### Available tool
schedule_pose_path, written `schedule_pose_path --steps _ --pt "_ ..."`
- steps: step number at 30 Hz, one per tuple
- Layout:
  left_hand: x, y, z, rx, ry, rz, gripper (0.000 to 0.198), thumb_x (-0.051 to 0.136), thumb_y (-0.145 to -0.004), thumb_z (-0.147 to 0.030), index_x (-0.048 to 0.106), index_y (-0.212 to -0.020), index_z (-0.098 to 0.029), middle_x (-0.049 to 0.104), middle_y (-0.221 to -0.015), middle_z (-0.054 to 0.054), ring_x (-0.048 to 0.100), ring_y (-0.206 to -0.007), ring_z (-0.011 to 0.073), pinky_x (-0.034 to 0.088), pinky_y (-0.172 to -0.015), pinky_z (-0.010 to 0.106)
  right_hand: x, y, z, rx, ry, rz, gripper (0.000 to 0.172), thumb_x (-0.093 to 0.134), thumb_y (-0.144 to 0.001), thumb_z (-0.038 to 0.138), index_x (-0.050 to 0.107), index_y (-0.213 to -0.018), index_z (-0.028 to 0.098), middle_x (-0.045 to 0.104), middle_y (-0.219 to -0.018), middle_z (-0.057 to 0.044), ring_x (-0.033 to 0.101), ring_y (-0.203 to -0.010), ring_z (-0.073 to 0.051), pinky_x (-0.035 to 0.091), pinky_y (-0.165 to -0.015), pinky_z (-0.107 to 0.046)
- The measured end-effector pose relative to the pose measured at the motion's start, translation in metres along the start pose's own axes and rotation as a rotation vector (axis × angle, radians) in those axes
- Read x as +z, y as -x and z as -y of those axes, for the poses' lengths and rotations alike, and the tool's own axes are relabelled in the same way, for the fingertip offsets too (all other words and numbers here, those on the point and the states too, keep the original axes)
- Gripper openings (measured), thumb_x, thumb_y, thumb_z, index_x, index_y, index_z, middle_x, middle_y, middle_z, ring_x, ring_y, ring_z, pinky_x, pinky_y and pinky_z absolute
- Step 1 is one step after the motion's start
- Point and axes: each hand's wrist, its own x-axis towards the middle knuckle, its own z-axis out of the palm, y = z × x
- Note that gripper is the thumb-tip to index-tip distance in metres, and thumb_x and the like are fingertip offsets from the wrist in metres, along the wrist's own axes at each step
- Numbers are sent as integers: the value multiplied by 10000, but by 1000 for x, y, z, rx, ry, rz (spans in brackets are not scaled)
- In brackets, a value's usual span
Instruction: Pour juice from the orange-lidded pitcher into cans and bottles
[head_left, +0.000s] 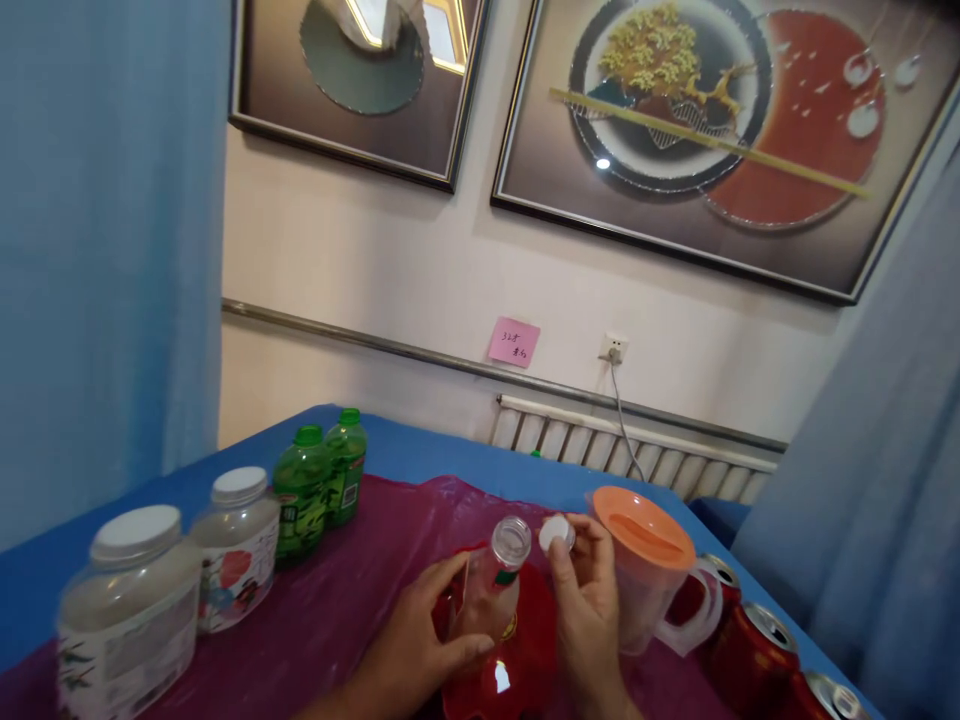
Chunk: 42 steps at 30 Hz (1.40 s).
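A clear bottle (487,590) with an uncovered round mouth stands in front of me, slightly tilted. My left hand (424,635) is wrapped around its side, the thumb across the front. Just right of the bottle's mouth, my right hand (589,605) pinches a small white bottle cap (556,534) between thumb and fingers. The cap is apart from the bottle. Something glossy and red (529,640) shows around the bottle's lower part; I cannot make out its shape. Close by on the right is a clear plastic pitcher (637,610) with an orange lid (643,526).
Two white-lidded jars (139,620) and two green bottles (302,495) line the left side. Several red cans (754,650) stand at the right. Purple plastic sheeting (330,620) covers part of the blue table (450,465). Behind are a radiator (555,440) and a plugged cord (622,420).
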Motion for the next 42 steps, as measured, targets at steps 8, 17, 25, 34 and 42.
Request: schedule_pose_path --steps 8,17,25,34,42 --pt "1 2 -7 96 -13 21 729 830 -628 -300 616 -1325 -309 672 -1363 52 611 -1253 326 474 -1087 451 -9 18 8 12 -26 103 423 674 -915 411 563 -1291 252 671 -1183 -69 651 -1070 -214 509 -918 -336" --pt "-2 5 -15 64 -35 51 751 826 -635 -223 597 -1343 -323 671 -1368 38 612 -1254 307 471 -1093 439 0 25 9 -33 -217 126 335 775 -861 308 562 -1115 258 694 -1140 -56 691 -1026 -194 561 -890 -337" --pt "-4 4 -9 124 -26 94 768 883 -666 -431 584 -1365 -328 656 -1391 70 623 -1250 322 486 -1087 442 0 26 11 -129 -40 174 387 742 -892 294 569 -1237 266 683 -1218 -70 653 -1142 -215 534 -968 -360" --pt "-6 2 -3 159 -49 103 764 851 -697 -545 567 -1377 -343 667 -1380 59 639 -1244 320 515 -1075 444 -1 20 22 -312 180 313 351 648 -945 319 578 -1289 307 663 -1167 -30 647 -1060 -189 520 -946 -332" --pt "-7 -1 -6 202 -83 78 710 839 -701 -556 623 -1332 -313 727 -1282 73 697 -1147 326 576 -993 428 0 18 28 -445 223 286 366 629 -938 322 564 -1298 301 658 -1144 -46 622 -1049 -216 513 -935 -387"
